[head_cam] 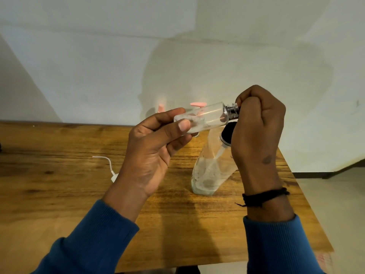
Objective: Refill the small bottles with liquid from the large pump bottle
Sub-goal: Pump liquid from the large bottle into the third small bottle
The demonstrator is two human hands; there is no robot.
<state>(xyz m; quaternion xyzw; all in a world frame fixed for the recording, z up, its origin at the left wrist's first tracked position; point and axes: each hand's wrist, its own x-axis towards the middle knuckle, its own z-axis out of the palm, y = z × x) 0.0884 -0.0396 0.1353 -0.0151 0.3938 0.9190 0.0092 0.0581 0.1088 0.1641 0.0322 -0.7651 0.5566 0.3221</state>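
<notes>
My left hand (158,147) holds a small clear bottle (205,117) sideways above the table, thumb and fingers pinching its base end. The bottle's silver threaded neck (231,111) points right. My right hand (258,127) is curled around that neck end, fingers closed over the top. Below the hands a larger clear bottle (209,171) with a black and silver collar (227,133) stands tilted on the wooden table (79,175), with a little cloudy liquid at its bottom and a tube inside. Pink pump parts (198,104) show behind the small bottle.
A white cable with a plug (109,165) lies on the table left of my left wrist. A pink cap-like piece (161,107) stands at the table's back edge by the white wall. The table's right edge drops to a pale floor.
</notes>
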